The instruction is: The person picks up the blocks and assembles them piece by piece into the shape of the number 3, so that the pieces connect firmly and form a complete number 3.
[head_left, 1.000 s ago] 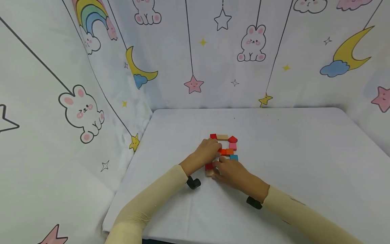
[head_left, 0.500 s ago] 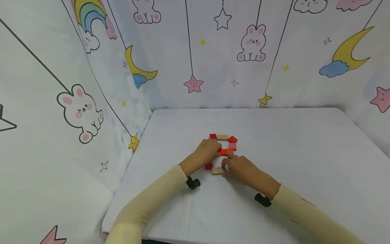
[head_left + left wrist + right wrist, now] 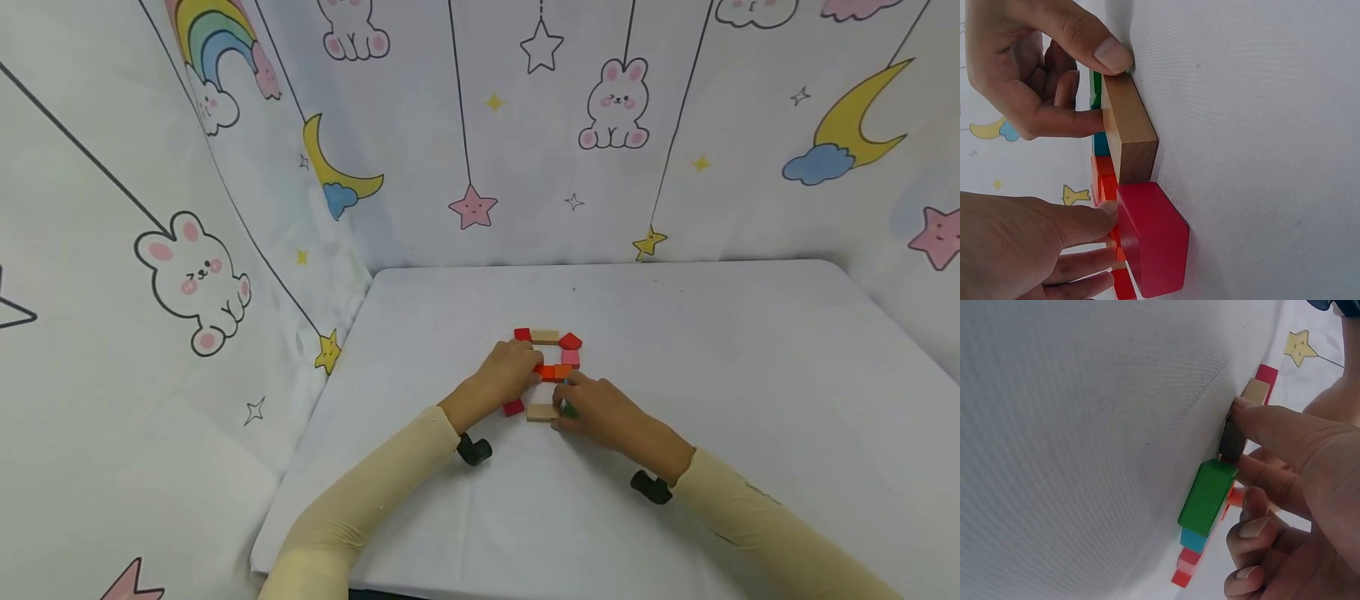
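My right hand (image 3: 611, 414) pinches the right end of a plain wooden block (image 3: 542, 412) lying on the table. In the left wrist view its thumb and index finger straddle that block (image 3: 1129, 119). A green block (image 3: 1208, 497) lies just beyond this hand in the right wrist view, with a blue block (image 3: 1194, 539) behind it. My left hand (image 3: 506, 373) rests over the left side of the block figure, its fairly straight fingers reaching down beside a red block (image 3: 1154, 237). What lies under its palm is hidden. A gap separates red and wooden blocks in the head view.
Two orange blocks (image 3: 553, 372) form a middle bar. Farther back lie a pink block (image 3: 570, 357), a red pointed block (image 3: 570, 342), another wooden block (image 3: 544, 337) and a small red block (image 3: 522, 334). White table cloth (image 3: 720, 358) surrounds them, before a patterned backdrop (image 3: 420, 125).
My right hand has moved right and slightly away from me, and the wooden block has slid the same way, from beside the red block towards the green one. My left hand stays nearly still.
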### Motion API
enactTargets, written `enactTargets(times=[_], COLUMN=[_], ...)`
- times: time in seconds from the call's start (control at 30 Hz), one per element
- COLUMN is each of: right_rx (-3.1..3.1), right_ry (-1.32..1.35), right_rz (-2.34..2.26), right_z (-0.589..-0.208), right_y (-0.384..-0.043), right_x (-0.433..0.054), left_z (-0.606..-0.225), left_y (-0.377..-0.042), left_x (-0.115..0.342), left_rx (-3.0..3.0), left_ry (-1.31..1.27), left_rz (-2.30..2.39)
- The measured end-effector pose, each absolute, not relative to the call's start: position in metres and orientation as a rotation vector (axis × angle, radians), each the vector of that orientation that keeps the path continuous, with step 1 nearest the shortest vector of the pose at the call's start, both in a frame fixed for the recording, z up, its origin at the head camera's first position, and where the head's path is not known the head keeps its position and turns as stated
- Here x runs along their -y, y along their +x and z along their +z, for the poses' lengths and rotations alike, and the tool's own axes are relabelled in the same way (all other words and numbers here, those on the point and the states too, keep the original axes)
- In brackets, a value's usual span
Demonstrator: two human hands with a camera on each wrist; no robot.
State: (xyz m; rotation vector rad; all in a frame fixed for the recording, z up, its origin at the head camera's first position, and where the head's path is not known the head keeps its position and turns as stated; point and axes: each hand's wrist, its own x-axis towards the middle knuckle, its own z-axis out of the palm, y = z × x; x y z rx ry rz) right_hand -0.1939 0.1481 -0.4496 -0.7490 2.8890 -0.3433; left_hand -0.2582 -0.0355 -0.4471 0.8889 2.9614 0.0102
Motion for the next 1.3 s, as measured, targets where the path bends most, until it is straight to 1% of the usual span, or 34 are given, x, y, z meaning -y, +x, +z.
enactTargets(times=[1.3], right_rx=[-2.913], right_ry=[-0.768], right_rz=[-0.304], right_z=[-0.4494], right_y=[-0.1919], right_x=[-0.1525], left_z=[-0.4489], left_y=[-0.2589], left_x=[0.0358], left_rx=[-2.969], left_ry=[0.891], left_rz=[-0.003])
